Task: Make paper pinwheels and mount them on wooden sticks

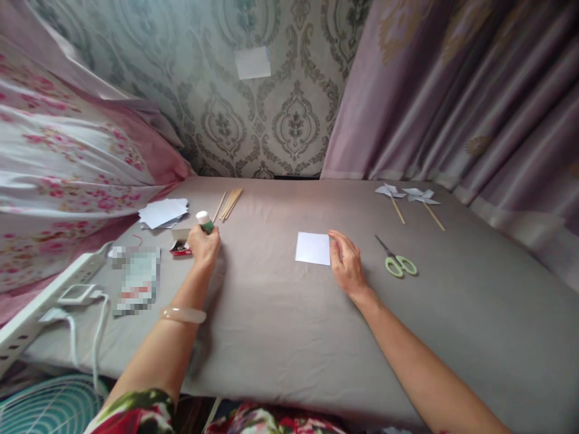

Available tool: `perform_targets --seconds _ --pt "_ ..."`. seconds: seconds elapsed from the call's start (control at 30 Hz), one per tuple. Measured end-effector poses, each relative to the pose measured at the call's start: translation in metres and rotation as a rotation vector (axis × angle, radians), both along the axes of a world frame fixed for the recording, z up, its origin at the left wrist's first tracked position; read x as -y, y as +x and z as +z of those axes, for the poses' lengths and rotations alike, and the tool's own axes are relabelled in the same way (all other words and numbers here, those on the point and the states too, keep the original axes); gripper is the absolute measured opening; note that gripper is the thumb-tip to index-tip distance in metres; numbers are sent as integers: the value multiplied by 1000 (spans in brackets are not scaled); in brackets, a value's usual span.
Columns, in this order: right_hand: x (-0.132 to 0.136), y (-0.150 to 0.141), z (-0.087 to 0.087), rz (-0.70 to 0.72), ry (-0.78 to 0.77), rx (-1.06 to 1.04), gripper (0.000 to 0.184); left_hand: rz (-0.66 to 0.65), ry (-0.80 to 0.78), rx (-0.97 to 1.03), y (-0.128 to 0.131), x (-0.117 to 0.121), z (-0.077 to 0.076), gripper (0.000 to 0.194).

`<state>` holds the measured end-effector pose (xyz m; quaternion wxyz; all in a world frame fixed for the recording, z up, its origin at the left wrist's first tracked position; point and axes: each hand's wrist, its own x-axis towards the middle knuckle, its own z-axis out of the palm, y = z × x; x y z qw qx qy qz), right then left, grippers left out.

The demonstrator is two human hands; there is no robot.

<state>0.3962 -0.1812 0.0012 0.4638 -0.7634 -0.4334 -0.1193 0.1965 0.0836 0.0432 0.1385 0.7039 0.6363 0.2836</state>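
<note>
My left hand (205, 244) is closed around a glue stick (205, 222) with a white cap and green body, held upright at the left of the table. Close to that hand lies a small open red box (181, 248) with small things in it that I cannot make out. A square of white paper (313, 248) lies near the middle. At its right edge is my right hand (347, 260), fingers curved and thumb against the edge. Scissors (394, 259) with light green handles lie to the right of that hand.
Wooden sticks (232, 204) and a stack of white paper (163, 213) lie at the back left. Two paper pinwheels (421, 196) on sticks are at the back right. A white power strip (49, 295) with cables runs along the left edge, beside a blurred packet (138, 280).
</note>
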Motion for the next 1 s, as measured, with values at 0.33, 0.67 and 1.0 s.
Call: perform_targets --seconds 0.33,0.67,1.0 --pt "-1 6 2 -18 117 -204 46 -402 -89 379 25 35 7 27" --pt "-7 -1 -9 135 102 -340 40 -827 -734 750 102 124 -8 36" --pt "-14 -5 -11 186 172 -533 37 -918 -847 888 110 138 -19 36"
